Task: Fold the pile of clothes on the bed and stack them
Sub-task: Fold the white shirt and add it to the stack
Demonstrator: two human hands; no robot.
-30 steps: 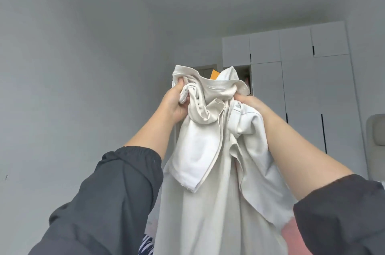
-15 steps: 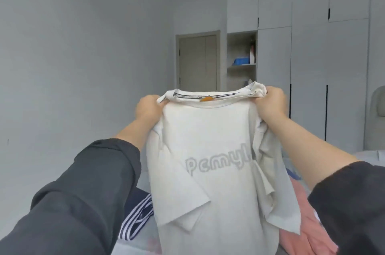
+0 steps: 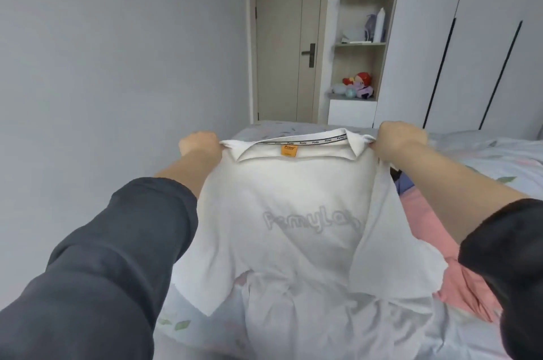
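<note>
Room: a grey wall (image 3: 117, 65) runs along the left; a closed door (image 3: 279, 36) and open shelves (image 3: 364, 45) stand at the far end, a white wardrobe (image 3: 476, 36) far right.
Bed (image 3: 487, 153): floral sheet, bare at near left and far right.
Shirt: a white T-shirt (image 3: 282, 206) stretched above the bed between both hands, its hem crumpled on the sheet, orange label (image 3: 289, 151) at the collar.
Left grip (image 3: 199, 145): clenched on the shirt's left shoulder.
Right grip (image 3: 401, 139): clenched on the right shoulder beside the collar.
Hidden: a pink garment (image 3: 426, 212) lies partly under the shirt's right sleeve; chest lettering too blurred to read.
</note>
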